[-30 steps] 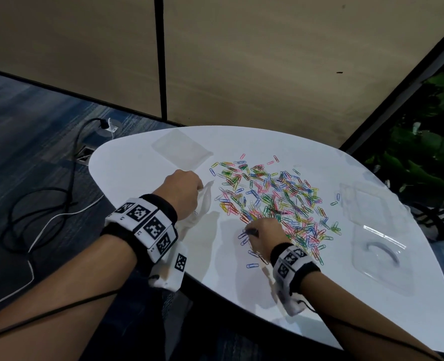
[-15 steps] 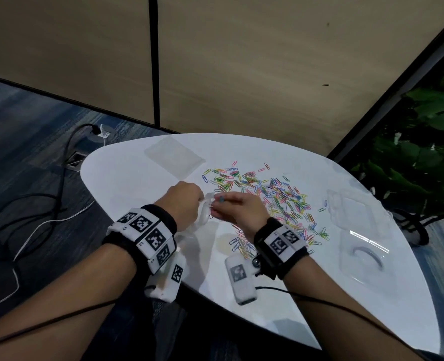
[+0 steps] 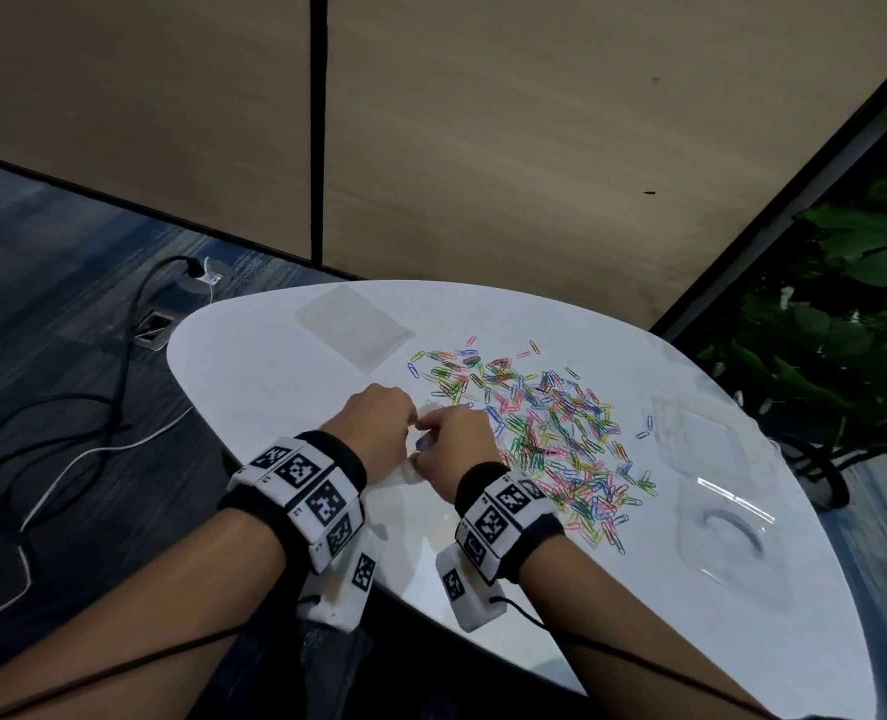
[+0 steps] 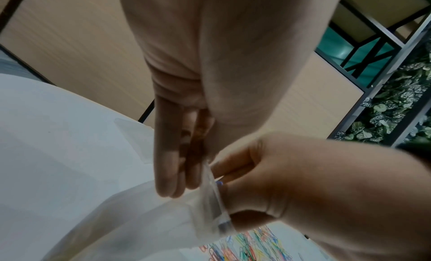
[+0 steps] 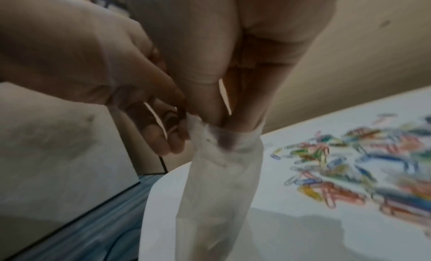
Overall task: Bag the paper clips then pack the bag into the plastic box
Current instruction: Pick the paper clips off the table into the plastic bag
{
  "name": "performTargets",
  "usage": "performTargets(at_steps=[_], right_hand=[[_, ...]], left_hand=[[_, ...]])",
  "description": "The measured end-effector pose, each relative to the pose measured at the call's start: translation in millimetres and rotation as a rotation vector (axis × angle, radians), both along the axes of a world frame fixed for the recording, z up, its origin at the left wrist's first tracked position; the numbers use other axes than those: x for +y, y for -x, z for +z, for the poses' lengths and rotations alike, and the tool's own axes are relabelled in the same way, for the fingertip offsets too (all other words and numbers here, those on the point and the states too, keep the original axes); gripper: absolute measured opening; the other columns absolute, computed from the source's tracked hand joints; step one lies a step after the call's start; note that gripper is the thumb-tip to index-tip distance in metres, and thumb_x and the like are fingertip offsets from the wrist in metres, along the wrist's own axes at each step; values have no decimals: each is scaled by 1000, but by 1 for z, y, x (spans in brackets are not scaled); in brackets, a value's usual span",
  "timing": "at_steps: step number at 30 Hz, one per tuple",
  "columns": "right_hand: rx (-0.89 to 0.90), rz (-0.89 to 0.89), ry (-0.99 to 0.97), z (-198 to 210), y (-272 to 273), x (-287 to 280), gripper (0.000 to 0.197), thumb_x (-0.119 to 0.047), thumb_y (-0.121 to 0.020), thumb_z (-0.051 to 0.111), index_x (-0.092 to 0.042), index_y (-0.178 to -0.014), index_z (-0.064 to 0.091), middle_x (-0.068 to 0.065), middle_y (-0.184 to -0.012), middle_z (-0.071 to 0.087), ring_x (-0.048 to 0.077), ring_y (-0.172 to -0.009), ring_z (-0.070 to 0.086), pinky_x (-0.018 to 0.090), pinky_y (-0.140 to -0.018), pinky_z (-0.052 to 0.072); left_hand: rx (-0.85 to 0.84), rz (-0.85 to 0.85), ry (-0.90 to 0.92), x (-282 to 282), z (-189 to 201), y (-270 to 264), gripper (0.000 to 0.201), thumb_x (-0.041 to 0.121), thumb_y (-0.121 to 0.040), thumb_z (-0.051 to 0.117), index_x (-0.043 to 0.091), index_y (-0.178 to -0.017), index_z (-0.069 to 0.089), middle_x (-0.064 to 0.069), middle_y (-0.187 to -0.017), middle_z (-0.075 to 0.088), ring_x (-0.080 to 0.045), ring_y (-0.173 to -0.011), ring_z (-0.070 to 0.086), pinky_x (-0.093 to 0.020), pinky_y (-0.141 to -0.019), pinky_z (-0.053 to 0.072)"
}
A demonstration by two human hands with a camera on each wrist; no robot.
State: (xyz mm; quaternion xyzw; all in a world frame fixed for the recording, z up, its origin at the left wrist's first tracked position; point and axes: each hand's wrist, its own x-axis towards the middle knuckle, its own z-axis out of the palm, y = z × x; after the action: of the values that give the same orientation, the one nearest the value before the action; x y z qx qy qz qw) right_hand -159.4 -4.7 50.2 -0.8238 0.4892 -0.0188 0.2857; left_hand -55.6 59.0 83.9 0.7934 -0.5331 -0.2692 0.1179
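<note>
Holding the bag (image 4: 210, 206) mouth pinched in the left hand (image 3: 373, 428), the right hand (image 3: 457, 444), fingers bunched inside, should release its clips (image 3: 545, 439) deep; keep the mouth wide.

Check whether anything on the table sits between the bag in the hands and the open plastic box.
Yes. The loose paper clips are spread across the table between the bag, held by the left hand and right hand, and the plastic box on the right. Lifting the bag over them avoids them; sliding would not.
</note>
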Motion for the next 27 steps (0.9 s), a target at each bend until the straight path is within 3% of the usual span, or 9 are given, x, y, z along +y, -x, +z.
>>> performTargets(at_steps=[6,8,12,13,15,19,21,24,27], right_hand=[[115,168,179,8,-1,4,37,-18,-87,64,-16,-123,64,6,-115,68,23,-116,55,34,-98,47],[-21,165,111,10,4,3,31,-14,-88,63,-17,-119,69,3,-112,72,19,-109,63,32,-99,49],[-422,2,-10,6,30,-12,17,-9,-85,65,-15,-92,79,-1,-88,77,10,-80,71,34,-83,59],[-385,-17,21,2,38,-19,19,-8,-85,63,-16,-93,79,-2,-90,77,10,-81,71,35,-83,59],[-102,67,80,-10,55,-29,26,-11,-90,57,-18,-108,75,-1,-109,74,12,-98,68,33,-96,54],[408,486,53,-46,88,-26,50,-28,-98,50,-19,-146,39,1,-154,35,21,-141,35,36,-116,30],[546,615,108,-64,105,-19,65,-36,-96,52,-18,-151,24,4,-161,16,27,-147,22,45,-117,28],[694,570,203,-86,129,-13,69,-39,-98,46,-21,-154,8,5,-163,4,39,-147,13,58,-113,29],[673,521,202,-92,143,-14,71,-9,-95,49,-19,-154,10,11,-161,9,42,-138,31,51,-106,41]], left_hand=[[-72,-5,-8,0,-4,2,33,10,-92,57,9,-124,66,-16,-123,65,-35,-113,63,-40,-94,54],[-80,9,0,-1,-3,-1,33,7,-92,54,10,-122,68,-16,-121,66,-35,-112,63,-41,-93,54],[-94,37,10,-1,-2,-7,33,5,-94,48,8,-120,68,-17,-121,66,-37,-112,62,-40,-94,54],[-99,42,12,-1,-3,-9,33,6,-95,48,8,-121,68,-17,-122,65,-36,-113,62,-40,-94,54],[-107,44,10,-1,-3,-11,32,6,-95,49,7,-121,68,-17,-122,65,-36,-112,63,-39,-94,54],[-124,31,-2,-3,-4,-12,33,6,-96,49,7,-123,67,-17,-123,66,-35,-113,63,-37,-96,53],[-124,24,-11,-3,-4,-11,33,6,-96,49,7,-124,67,-16,-124,65,-35,-113,63,-37,-95,53],[-128,14,-30,-4,-6,-12,34,5,-95,48,7,-124,67,-17,-123,65,-35,-112,63,-36,-91,52],[-127,6,-41,-6,-6,-10,34,5,-95,49,7,-123,67,-17,-121,65,-35,-109,63,-36,-90,53]])
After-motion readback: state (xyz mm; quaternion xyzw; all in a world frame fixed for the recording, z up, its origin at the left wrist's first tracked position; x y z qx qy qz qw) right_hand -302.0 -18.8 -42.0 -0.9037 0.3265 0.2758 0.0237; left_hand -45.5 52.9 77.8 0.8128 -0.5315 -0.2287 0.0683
